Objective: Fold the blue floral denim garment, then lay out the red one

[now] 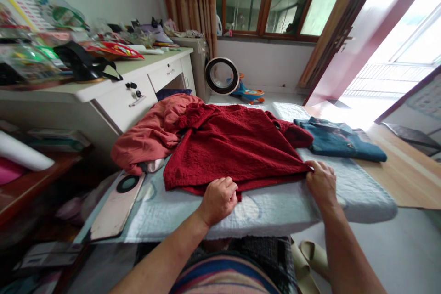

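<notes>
A dark red textured garment (230, 147) lies spread over a pale blue cloth (275, 211) on the table. My left hand (220, 200) is closed at its near edge, a little right of the middle, pinching the fabric there. At the near right corner, my right hand (321, 181) grips the hem between thumb and fingers and pulls it out taut. A bunched coral garment (155, 133) rests against the red one on its left. To the right lies a folded blue denim garment (341, 140).
A pink phone (117, 209) with a round dark camera ring lies at the table's left edge. Behind it stands a white desk (134, 87) heaped with packages. A front-loading washing machine (222, 76) and a blue-orange ride-on toy (250, 92) are beyond the table; an open door (351, 41) is at right.
</notes>
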Motion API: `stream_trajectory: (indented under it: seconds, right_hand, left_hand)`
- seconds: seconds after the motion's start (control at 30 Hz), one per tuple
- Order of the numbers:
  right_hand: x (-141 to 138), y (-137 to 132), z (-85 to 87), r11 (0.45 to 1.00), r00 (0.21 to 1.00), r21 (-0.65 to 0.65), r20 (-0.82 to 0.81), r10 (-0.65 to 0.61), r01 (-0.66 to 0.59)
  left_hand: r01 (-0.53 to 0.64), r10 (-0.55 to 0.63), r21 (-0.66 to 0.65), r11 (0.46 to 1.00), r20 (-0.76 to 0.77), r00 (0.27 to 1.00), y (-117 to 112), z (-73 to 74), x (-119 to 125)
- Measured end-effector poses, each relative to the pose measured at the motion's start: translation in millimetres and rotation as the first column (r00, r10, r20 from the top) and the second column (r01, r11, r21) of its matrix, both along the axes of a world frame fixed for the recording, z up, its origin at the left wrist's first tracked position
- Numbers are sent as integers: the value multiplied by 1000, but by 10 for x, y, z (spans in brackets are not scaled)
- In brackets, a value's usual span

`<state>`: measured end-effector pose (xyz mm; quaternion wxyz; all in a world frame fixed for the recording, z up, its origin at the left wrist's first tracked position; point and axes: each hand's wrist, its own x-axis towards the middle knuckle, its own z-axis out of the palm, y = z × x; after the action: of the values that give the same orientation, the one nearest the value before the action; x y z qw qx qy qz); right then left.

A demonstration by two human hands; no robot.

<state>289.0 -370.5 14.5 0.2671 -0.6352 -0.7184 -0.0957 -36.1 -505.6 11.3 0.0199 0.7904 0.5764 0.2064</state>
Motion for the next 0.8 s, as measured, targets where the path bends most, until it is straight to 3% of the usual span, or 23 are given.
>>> stream_trajectory:
  seconds: [0.13, 0.27, 0.37, 0.53, 0.7, 0.8]
  right_hand:
    - [33, -36, -15, 1000, 999, 20, -32, -24, 24]
    - [47, -71, -34, 995, 997, -57, 14, -81, 81]
    - [66, -81, -53, 992, 998, -117, 19, -53, 55]
    - [82, -83, -46, 996, 998, -88, -64, 24, -29]
    - [64, -114, -17, 998, 964, -57, -267, -2, -13]
    - [63, -129, -15, 997, 966, -71, -256, -25, 7]
  left_hand:
    - [-9, 11, 64, 998, -34, 999, -25, 53, 6]
    - [-8, 5, 140, 990, 23, 1000, -14, 44, -5]
    - [-2, -5, 123, 992, 53, 999, 10, -11, -15]
    - [9, -14, 80, 997, 60, 998, 23, -52, -22]
    - [-1, -2, 48, 999, 74, 997, 55, -24, -24]
    - [-27, 25, 12, 1000, 118, 993, 93, -6, -28]
